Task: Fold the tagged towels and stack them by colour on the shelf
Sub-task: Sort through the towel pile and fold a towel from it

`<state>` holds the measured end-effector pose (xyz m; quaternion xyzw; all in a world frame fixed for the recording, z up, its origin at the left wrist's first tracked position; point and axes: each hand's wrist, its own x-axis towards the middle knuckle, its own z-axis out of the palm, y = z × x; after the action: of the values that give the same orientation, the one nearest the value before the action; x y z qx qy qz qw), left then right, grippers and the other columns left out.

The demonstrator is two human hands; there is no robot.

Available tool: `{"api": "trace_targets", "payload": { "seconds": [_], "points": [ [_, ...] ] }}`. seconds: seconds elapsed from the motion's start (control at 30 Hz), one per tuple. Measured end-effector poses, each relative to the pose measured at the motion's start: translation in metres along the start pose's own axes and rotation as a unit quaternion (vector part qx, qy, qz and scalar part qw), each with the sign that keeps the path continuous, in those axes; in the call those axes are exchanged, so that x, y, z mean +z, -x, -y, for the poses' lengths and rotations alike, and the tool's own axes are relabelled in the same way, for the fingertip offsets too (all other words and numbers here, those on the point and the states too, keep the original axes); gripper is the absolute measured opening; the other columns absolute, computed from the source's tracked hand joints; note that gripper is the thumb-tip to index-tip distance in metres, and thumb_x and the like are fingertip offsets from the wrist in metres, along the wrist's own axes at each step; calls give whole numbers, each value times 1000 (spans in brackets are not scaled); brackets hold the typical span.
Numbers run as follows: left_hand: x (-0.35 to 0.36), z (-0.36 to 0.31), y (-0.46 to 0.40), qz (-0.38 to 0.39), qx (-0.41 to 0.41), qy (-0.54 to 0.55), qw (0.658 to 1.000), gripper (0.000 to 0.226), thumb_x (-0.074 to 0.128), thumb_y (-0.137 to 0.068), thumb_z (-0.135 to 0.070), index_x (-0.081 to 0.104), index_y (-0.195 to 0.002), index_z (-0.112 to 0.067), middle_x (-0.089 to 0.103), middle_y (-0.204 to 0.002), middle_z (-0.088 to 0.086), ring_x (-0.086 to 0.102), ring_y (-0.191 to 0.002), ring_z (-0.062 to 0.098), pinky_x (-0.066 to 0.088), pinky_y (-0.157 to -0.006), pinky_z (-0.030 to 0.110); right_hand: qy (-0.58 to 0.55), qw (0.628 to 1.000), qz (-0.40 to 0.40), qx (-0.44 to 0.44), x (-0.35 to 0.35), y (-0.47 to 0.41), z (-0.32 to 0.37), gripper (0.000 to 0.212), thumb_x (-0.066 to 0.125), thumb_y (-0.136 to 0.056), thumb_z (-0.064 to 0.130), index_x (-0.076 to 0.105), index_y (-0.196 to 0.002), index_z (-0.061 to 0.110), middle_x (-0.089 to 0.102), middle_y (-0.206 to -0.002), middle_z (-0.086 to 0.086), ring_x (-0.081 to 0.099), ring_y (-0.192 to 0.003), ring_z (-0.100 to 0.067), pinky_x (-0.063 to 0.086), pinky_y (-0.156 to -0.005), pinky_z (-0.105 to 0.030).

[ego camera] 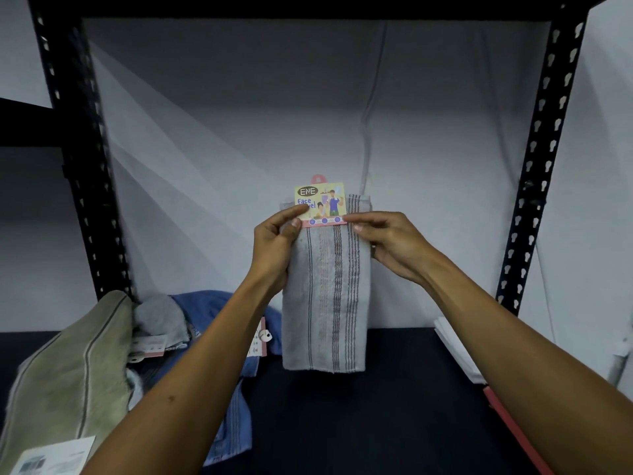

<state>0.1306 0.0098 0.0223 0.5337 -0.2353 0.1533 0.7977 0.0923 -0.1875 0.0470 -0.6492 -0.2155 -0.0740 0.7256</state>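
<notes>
Grey striped towel held upright above dark shelf, card tag at top; left hand and right hand pinching its upper edges; blue towel, olive towel heaped left

You have one view only, from the head camera; it looks forward and slightly down into a black shelf bay, close to it; the wide lens bends the slotted uprights outward at the edges; both forearms enter from the bottom corners and meet mid-frame; the pale back wall closes the view.
</notes>
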Motion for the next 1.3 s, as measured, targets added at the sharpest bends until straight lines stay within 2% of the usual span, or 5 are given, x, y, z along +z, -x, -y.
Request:
{"api": "trace_targets", "payload": {
  "seconds": [0.23, 0.47, 0.87, 1.0, 1.3],
  "points": [
    [-2, 1, 9, 62, 10, -31, 998, 21, 60, -93, -1, 74, -100, -14, 72, -109, 1, 69, -100, 17, 56, -80, 26, 142, 987, -47, -51, 7, -6, -2, 28, 65, -87, -8, 75, -97, 16, 68, -110, 0, 66, -107, -21, 55, -94, -34],
    [-25, 53, 50, 197, -95, -138, 966, 32, 73, -81, 4, 76, -105, -18, 73, -111, -6, 67, -108, 13, 54, -86, 23, 39, 985, -156, -65, -6, -14, 3, 30, 61, -86, -13, 75, -93, 13, 68, -118, -12, 64, -114, -30, 49, -103, -45],
    [-71, 92, 89, 96, -253, -69, 960, 30, 61, -89, 6, 75, -104, -15, 74, -102, 13, 69, -87, 24, 58, -78, 33, 16, 954, -294, 52, -67, 29, -49, 28, 62, -86, -12, 71, -108, 4, 69, -109, -13, 69, -77, -19, 60, -70, -27],
    [-84, 88, 88, 118, -372, -105, 915, 28, 56, -93, 5, 71, -108, -13, 73, -93, 10, 68, -70, 16, 57, -58, 27, 28, 937, -322, 133, -82, 58, -98, 23, 65, -84, -11, 73, -95, 9, 69, -108, -17, 70, -80, -23, 60, -63, -28],
    [-96, 92, 97, 272, -459, -286, 796, 24, 64, -93, -8, 71, -113, -19, 70, -104, 9, 67, -89, 18, 59, -76, 33, 131, 881, -258, 374, -73, 77, -149, 19, 46, -93, -5, 61, -103, 1, 59, -89, -15, 60, -71, -24, 56, -71, -41]
  ]
}}
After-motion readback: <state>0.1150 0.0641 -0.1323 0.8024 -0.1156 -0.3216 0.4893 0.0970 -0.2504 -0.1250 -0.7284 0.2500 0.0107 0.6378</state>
